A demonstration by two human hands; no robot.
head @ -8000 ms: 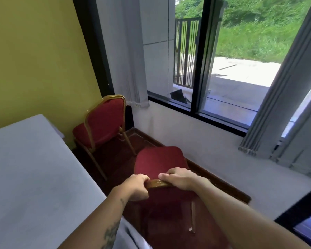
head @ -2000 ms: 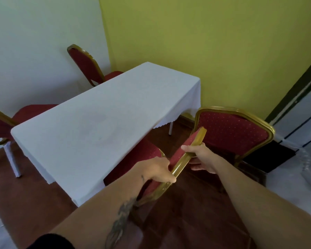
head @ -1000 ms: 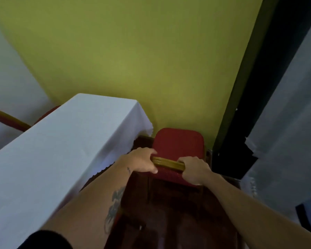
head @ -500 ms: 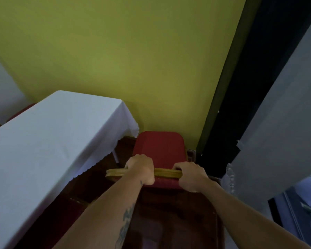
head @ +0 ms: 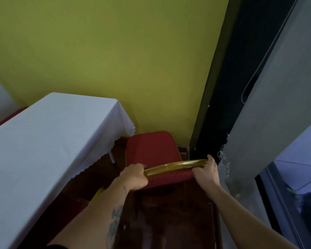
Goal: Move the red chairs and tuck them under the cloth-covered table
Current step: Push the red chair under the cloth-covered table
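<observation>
Both the left hand (head: 136, 177) and the right hand (head: 207, 174) have fingers wrapped around the backrest of the red chair (head: 151, 150) at lower centre, which should swing left, seat first, under the table (head: 48, 141).

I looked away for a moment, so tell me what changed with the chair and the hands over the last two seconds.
Both hands let go of the chair by the table's long side and took the gold top rail of the corner chair. Since then the left hand and right hand have spread apart along the rail. The cloth-covered table hasn't moved.
</observation>
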